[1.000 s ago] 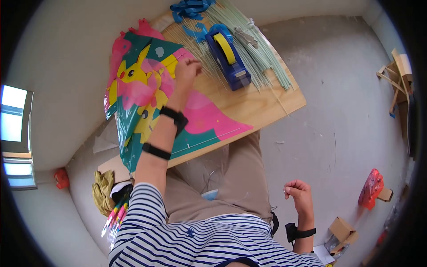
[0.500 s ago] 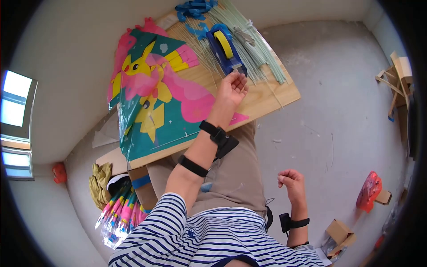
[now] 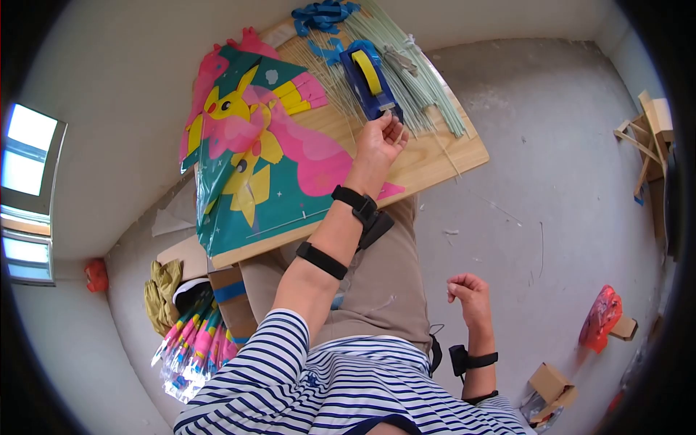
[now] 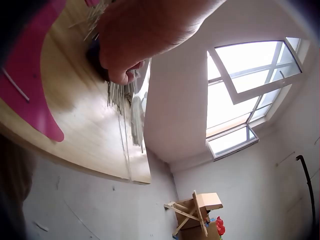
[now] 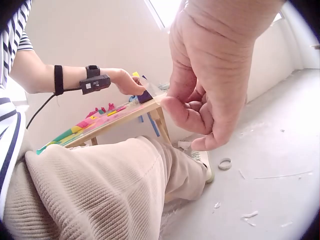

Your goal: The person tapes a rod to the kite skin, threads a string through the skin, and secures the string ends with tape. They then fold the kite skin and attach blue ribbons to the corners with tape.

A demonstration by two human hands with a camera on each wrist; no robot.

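At the front end of the blue tape dispenser (image 3: 371, 90), my left hand (image 3: 380, 143) has its thumb and index finger at the cutter, pinching the tape end; the other fingers are curled. The left wrist view shows this hand (image 4: 132, 37) partly covering the dispenser. A roll of yellow tape (image 3: 366, 72) sits in it. Off to the right of the board, my right hand (image 3: 470, 296) is raised with fingers bent. Its thumb and index tips (image 5: 170, 106) appear to pinch a tiny whitish piece. A pink and green printed sheet (image 3: 312, 163) with yellow characters lies on the board.
Thin pale sticks (image 3: 435, 94) and blue ribbon (image 3: 322, 16) lie at the back of the wooden board (image 3: 453, 151). Wrapped colourful bundles (image 3: 199, 344) and a brown cloth (image 3: 161, 297) are lower left. Red bag (image 3: 602, 319), cartons (image 3: 552, 384) and a wooden frame (image 3: 641, 148) stand right.
My left hand has moved right from the printed sheet to the dispenser's front end and stays there. My right hand has shifted slightly left and up.
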